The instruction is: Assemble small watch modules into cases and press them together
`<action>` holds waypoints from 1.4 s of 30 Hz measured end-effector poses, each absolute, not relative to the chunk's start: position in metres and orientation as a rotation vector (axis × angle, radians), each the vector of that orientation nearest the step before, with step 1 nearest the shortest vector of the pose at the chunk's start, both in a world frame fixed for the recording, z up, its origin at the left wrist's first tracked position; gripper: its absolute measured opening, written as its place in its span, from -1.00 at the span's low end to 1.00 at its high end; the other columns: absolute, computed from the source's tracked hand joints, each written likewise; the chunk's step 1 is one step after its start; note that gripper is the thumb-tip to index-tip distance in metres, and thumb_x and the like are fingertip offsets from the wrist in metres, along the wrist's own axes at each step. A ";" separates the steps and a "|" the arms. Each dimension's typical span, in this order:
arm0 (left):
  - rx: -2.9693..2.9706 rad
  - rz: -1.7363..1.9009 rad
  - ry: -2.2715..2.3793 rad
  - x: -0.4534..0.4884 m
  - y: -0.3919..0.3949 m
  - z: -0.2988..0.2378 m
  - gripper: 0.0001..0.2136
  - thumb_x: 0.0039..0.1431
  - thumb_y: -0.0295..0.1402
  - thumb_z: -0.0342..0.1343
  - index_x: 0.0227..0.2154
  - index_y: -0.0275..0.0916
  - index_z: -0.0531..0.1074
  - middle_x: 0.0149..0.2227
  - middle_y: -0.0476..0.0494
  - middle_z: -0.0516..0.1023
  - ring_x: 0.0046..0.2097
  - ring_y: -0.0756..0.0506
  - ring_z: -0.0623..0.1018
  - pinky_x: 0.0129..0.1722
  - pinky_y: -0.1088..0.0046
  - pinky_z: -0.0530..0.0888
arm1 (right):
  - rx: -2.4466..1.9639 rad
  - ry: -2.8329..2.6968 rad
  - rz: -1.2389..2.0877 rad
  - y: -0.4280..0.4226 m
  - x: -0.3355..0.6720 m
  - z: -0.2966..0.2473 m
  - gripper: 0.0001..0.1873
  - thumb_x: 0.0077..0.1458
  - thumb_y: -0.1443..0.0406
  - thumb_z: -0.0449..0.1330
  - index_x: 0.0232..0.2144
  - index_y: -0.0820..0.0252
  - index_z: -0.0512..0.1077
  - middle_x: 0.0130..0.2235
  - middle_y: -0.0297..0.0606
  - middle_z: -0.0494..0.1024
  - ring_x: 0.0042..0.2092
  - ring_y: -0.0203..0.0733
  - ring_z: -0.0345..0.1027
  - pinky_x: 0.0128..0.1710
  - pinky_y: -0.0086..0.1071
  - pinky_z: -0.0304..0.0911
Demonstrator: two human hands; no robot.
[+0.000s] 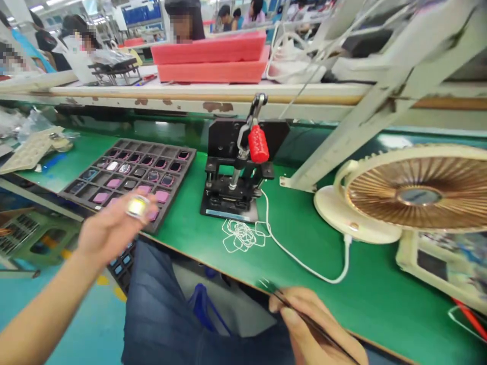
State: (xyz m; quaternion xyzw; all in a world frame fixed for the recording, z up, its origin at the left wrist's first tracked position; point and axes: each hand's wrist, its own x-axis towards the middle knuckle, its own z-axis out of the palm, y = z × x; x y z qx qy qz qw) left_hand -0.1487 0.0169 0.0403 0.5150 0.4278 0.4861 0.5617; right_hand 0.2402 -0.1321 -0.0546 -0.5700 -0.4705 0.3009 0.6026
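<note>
Two hands hold things: the left hand (108, 235) pinches a small square device (137, 206) between closed fingers, the dark tray (81, 180) at twelve o'clock from it; the right hand (315, 324) grips tweezers (283, 300), the hand press (258, 144) at eleven. A slack pinch could drop the device; tweezer tips could scratch it.

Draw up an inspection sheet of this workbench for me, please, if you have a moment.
Surface: green mat on the workbench.
Work items: dark compartment tray with small pink and dark parts; hand press with a red handle.
Clutter: clear plastic bag at the far left.
Hands: left hand holds a small square part with a bright face; right hand holds tweezers.
Cables: white cable, tangled near the press.
Surroundings: desk fan; red foam trays and co-workers beyond.
</note>
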 end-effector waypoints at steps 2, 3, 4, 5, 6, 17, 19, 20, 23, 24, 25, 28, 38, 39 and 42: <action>0.901 0.940 0.850 -0.082 -0.022 0.022 -0.52 0.37 -0.01 0.20 0.18 -0.20 0.55 0.21 -0.42 0.61 0.07 -0.36 0.66 -0.13 0.12 0.61 | -1.165 -1.219 0.588 -0.123 0.218 -0.046 -0.81 0.22 0.30 0.40 -0.14 -0.13 0.71 -0.08 -0.15 0.69 -0.15 0.11 0.66 -0.20 0.02 0.69; 0.810 0.920 0.792 -0.053 -0.038 0.012 -0.53 0.31 -0.07 0.30 0.16 -0.23 0.55 0.16 -0.46 0.63 0.01 -0.32 0.68 -0.20 0.22 0.60 | -1.080 -1.279 0.538 -0.119 0.207 -0.043 -0.72 0.23 0.41 0.37 -0.09 -0.07 0.69 -0.04 -0.15 0.69 -0.07 0.08 0.66 -0.10 0.02 0.68; 0.764 0.914 0.776 -0.029 -0.050 0.004 -0.57 0.29 -0.16 0.35 0.14 -0.22 0.54 0.11 -0.43 0.66 -0.03 -0.27 0.69 -0.21 0.29 0.58 | -1.004 -1.325 0.502 -0.115 0.197 -0.041 -0.65 0.22 0.50 0.34 -0.05 0.00 0.67 -0.01 -0.15 0.68 0.00 0.07 0.65 0.00 0.04 0.65; 0.737 0.916 0.783 -0.010 -0.060 -0.004 -0.62 0.32 -0.19 0.34 0.12 -0.21 0.54 0.07 -0.39 0.68 -0.08 -0.21 0.70 -0.22 0.33 0.58 | -0.943 -1.355 0.478 -0.113 0.189 -0.039 -0.60 0.21 0.57 0.32 -0.02 0.06 0.65 0.00 -0.14 0.69 0.05 0.07 0.63 0.09 0.09 0.61; 0.736 0.930 0.792 0.005 -0.067 -0.010 -0.65 0.33 -0.22 0.35 0.10 -0.20 0.55 0.04 -0.34 0.70 -0.12 -0.16 0.70 -0.21 0.37 0.58 | -0.902 -1.369 0.468 -0.111 0.182 -0.038 -0.57 0.20 0.61 0.30 -0.01 0.10 0.64 0.00 -0.15 0.69 0.08 0.08 0.61 0.16 0.14 0.57; 0.982 0.957 0.953 0.030 -0.079 -0.013 -0.68 0.34 -0.17 0.33 0.07 -0.14 0.60 0.07 -0.20 0.72 0.12 -0.14 0.67 0.18 0.38 0.54 | -0.947 -1.409 0.403 -0.115 0.178 -0.053 -0.58 0.18 0.66 0.32 0.01 0.23 0.61 0.06 -0.09 0.67 0.12 0.06 0.60 0.22 0.08 0.56; 1.025 0.938 0.979 0.031 -0.079 -0.012 -0.67 0.34 -0.18 0.32 0.09 -0.16 0.59 0.09 -0.22 0.71 0.12 -0.16 0.66 0.19 0.35 0.54 | -0.943 -1.424 0.392 -0.115 0.179 -0.054 -0.57 0.18 0.66 0.32 0.02 0.23 0.61 0.06 -0.09 0.67 0.12 0.07 0.60 0.22 0.08 0.56; 1.040 0.927 0.989 0.031 -0.079 -0.012 -0.67 0.35 -0.18 0.31 0.09 -0.16 0.58 0.10 -0.23 0.70 0.13 -0.16 0.66 0.20 0.34 0.54 | -0.940 -1.431 0.388 -0.116 0.180 -0.054 -0.57 0.18 0.66 0.32 0.02 0.23 0.62 0.06 -0.10 0.67 0.13 0.07 0.59 0.22 0.08 0.56; 1.070 0.898 1.006 0.030 -0.080 -0.013 -0.67 0.36 -0.20 0.29 0.11 -0.17 0.57 0.14 -0.25 0.68 0.15 -0.18 0.64 0.20 0.32 0.54 | -0.937 -1.445 0.380 -0.117 0.182 -0.054 -0.56 0.18 0.65 0.32 0.03 0.22 0.62 0.06 -0.09 0.67 0.13 0.09 0.59 0.21 0.09 0.57; 1.078 0.889 1.008 0.029 -0.081 -0.013 -0.67 0.37 -0.20 0.28 0.11 -0.17 0.57 0.15 -0.25 0.67 0.15 -0.18 0.64 0.19 0.32 0.54 | -0.936 -1.450 0.376 -0.118 0.182 -0.054 -0.56 0.18 0.65 0.32 0.03 0.22 0.62 0.06 -0.10 0.67 0.13 0.09 0.59 0.21 0.09 0.57; 1.084 0.884 1.010 0.029 -0.081 -0.013 -0.68 0.37 -0.21 0.27 0.11 -0.16 0.57 0.15 -0.25 0.67 0.15 -0.18 0.65 0.18 0.32 0.54 | -0.936 -1.455 0.373 -0.118 0.183 -0.055 -0.56 0.18 0.65 0.32 0.03 0.22 0.62 0.07 -0.10 0.67 0.14 0.09 0.59 0.21 0.09 0.57; 1.074 0.885 1.002 0.030 -0.081 -0.013 -0.68 0.35 -0.22 0.30 0.10 -0.15 0.58 0.12 -0.23 0.69 0.12 -0.16 0.66 0.17 0.34 0.54 | -0.923 -1.488 0.357 -0.119 0.185 -0.059 -0.53 0.19 0.66 0.31 0.06 0.20 0.62 0.11 -0.10 0.65 0.17 0.11 0.57 0.22 0.12 0.56; 0.544 0.856 0.751 0.035 -0.070 -0.015 -0.65 0.24 -0.35 0.41 0.07 -0.25 0.61 0.05 -0.31 0.70 0.04 -0.17 0.67 0.06 0.35 0.55 | -0.946 -1.416 0.260 -0.118 0.182 -0.074 -0.42 0.17 0.71 0.28 0.12 0.16 0.59 0.16 -0.10 0.62 0.20 0.15 0.55 0.18 0.19 0.56; 0.492 0.857 0.721 0.035 -0.067 -0.015 -0.68 0.26 -0.37 0.39 0.05 -0.29 0.62 0.06 -0.35 0.70 0.03 -0.18 0.68 0.06 0.32 0.56 | -0.976 -1.380 0.235 -0.116 0.182 -0.072 -0.45 0.17 0.69 0.29 0.10 0.15 0.60 0.15 -0.10 0.63 0.18 0.14 0.57 0.16 0.14 0.58; 0.392 0.881 0.733 0.035 -0.058 -0.013 -0.75 0.30 -0.39 0.33 0.00 -0.36 0.62 0.08 -0.46 0.68 -0.02 -0.26 0.70 -0.02 0.23 0.60 | -1.089 -1.247 0.136 -0.105 0.186 -0.063 -0.54 0.19 0.64 0.32 0.02 0.12 0.64 0.11 -0.15 0.66 0.11 0.06 0.62 0.12 0.00 0.61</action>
